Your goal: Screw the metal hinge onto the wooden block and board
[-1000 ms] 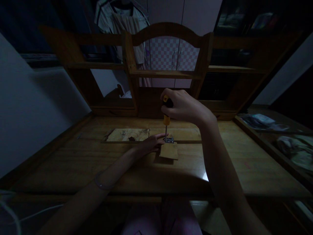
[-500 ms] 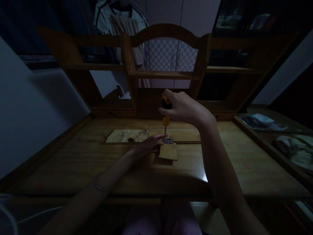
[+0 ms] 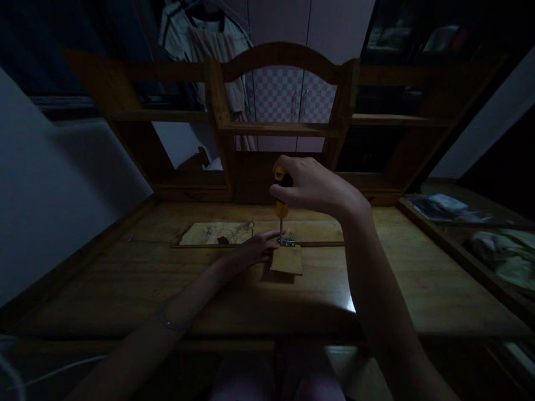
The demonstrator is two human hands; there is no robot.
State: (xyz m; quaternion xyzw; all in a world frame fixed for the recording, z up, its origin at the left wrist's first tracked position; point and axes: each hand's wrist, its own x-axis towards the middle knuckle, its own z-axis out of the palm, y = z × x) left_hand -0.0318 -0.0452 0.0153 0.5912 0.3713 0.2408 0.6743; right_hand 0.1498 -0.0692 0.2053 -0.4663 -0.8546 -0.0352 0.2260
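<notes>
My right hand (image 3: 311, 184) is closed round the yellow and black handle of a screwdriver (image 3: 281, 209), held upright. Its shaft runs down to a small metal hinge (image 3: 286, 241), whose screw holes or screws are too small to tell apart. The hinge lies across a long thin wooden board (image 3: 313, 231) and a small square wooden piece (image 3: 286, 260), which sits slightly raised above the desk. My left hand (image 3: 257, 248) grips the left edge of the small piece beside the hinge, its fingertips near the screwdriver tip. The tip itself is partly hidden by these fingers.
Everything rests on a wooden desk (image 3: 188, 284). A wooden shelf unit (image 3: 280, 129) stands along its far edge. At the right is a lower shelf with plastic packets (image 3: 447, 205) and crumpled cloth (image 3: 507, 256). A white cable (image 3: 62, 367) hangs at lower left.
The screwdriver handle has turned a little in my right hand and shifted slightly left. My left hand, the hinge and the boards keep the same places relative to each other.
</notes>
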